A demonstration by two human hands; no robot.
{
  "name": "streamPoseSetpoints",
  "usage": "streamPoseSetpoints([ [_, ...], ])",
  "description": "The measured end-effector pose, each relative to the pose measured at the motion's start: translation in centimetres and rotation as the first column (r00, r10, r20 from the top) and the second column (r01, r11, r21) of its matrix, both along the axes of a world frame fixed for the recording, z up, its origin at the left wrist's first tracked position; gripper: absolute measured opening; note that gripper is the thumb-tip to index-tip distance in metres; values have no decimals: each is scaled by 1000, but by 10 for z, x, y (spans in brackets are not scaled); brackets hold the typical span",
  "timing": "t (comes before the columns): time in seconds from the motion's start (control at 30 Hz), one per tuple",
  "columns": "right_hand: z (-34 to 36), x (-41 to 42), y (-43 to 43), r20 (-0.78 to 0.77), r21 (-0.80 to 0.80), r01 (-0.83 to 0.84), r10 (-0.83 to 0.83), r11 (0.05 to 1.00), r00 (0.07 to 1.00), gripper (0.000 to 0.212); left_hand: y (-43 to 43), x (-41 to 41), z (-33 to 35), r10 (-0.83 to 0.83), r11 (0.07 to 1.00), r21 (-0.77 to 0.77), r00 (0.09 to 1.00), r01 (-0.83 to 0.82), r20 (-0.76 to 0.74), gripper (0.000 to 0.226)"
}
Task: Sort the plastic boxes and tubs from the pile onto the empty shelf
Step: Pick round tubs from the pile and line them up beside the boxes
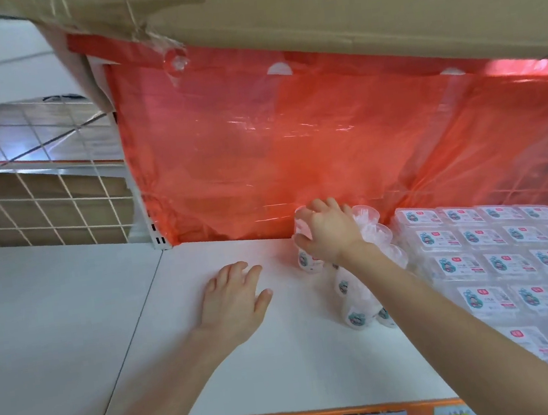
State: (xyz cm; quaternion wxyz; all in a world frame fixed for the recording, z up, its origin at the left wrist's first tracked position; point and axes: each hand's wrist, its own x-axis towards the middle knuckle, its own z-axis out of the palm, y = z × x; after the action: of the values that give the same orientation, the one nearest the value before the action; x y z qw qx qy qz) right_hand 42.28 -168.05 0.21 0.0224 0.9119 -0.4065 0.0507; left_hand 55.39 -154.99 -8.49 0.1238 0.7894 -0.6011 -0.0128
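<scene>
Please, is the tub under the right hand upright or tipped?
Upright: the tub stands on its base on the shelf, right hand gripping its top.

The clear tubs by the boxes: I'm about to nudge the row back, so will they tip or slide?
Probably tip-prone: each tub looks taller than wide. They likely weigh little, being thin see-through plastic. On the smooth white shelf they would probably slide easily. The right hand grips the rear tub near its top.

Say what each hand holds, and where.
The right hand grips a clear tub by its top end. The left hand holds nothing, resting flat on the shelf.
</scene>
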Motion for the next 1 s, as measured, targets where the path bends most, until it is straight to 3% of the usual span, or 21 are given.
streamPoseSetpoints([
  [0.1,-2,25,23,40,-31,-103,105,994,994,39,28,14,5,104,992,60,993,-107,48,48],
  [0.33,-32,99,103,18,114,-412,412,904,911,40,126,53,3,381,921,36,917,-388,119,47],
  [0.57,-43,165,198,55,214,-602,606,769,794,36,234,92,6,598,794,57,795,-605,96,53],
  [0.67,-45,192,237,57,215,-649,654,730,755,37,272,108,8,661,750,24,750,-661,19,84],
  [0.73,-47,211,262,70,219,-666,669,713,740,36,298,121,8,693,721,-17,721,-693,5,90],
  [1.0,-52,295,348,90,225,-660,659,717,747,37,389,188,7,687,723,-77,726,-686,-21,66],
])
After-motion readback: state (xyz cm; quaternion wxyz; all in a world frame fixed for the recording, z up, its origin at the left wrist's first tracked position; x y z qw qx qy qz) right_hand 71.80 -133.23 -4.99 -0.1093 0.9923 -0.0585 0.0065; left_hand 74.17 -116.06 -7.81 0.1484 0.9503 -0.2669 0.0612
